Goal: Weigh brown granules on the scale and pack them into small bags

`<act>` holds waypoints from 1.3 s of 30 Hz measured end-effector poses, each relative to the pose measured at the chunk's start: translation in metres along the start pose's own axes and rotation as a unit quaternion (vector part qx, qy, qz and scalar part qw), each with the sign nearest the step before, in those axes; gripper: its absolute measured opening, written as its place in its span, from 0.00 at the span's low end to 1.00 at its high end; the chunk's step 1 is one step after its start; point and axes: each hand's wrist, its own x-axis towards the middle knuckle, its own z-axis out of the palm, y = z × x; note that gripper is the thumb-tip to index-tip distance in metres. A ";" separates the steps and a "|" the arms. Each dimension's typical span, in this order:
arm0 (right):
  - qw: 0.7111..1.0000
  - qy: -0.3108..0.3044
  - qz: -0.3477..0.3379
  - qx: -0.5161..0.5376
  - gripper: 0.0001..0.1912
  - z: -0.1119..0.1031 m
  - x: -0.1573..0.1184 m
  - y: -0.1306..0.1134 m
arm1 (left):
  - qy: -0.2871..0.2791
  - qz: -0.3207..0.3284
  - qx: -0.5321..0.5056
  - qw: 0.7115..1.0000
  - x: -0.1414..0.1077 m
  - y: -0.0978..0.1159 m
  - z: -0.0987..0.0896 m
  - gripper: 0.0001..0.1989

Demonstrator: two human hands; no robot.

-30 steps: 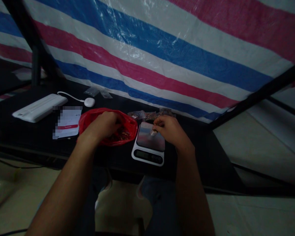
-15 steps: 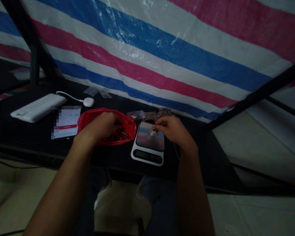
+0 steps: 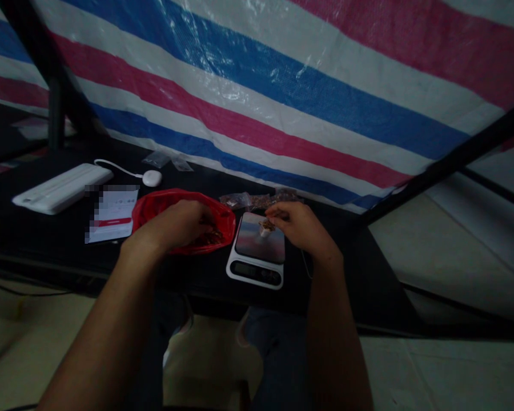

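Writing first: dim display on the scale, toward the wearer from right hand, digits too dark to read. Phone, left of left hand, shows a red bar and tiny text, illegible; one edge pixelated out.

Left hand: inside red bag, fingertips hidden, can't tell if grasping or loose. Brown pieces in the bag just beside its fingers, too blurred to count. Right hand: fingers bent together at the top of a small white cup on the scale plate; can't tell whether they pinch anything. Brown bits show at the cup's top, right under those fingertips.

Counts: one bag, one scale, one cup, one phone. Beyond right hand, filled clear packets, apparently three, partly overlapping. Beyond left hand, one round white gadget with cord; farther left, one white slab. Forearms cut off at the bottom edge.
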 end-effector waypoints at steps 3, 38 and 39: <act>1.000 0.014 -0.004 -0.004 0.14 0.000 0.000 0.005 | -0.011 0.043 -0.008 0.999 -0.006 0.011 -0.003 0.11; 0.932 -0.148 0.080 -0.320 0.07 0.017 -0.072 -0.014 | 0.121 0.093 0.045 0.987 0.055 0.069 0.055 0.15; 0.934 -0.147 0.076 -0.316 0.08 0.015 -0.072 -0.013 | 0.119 0.090 0.050 0.988 0.055 0.070 0.055 0.14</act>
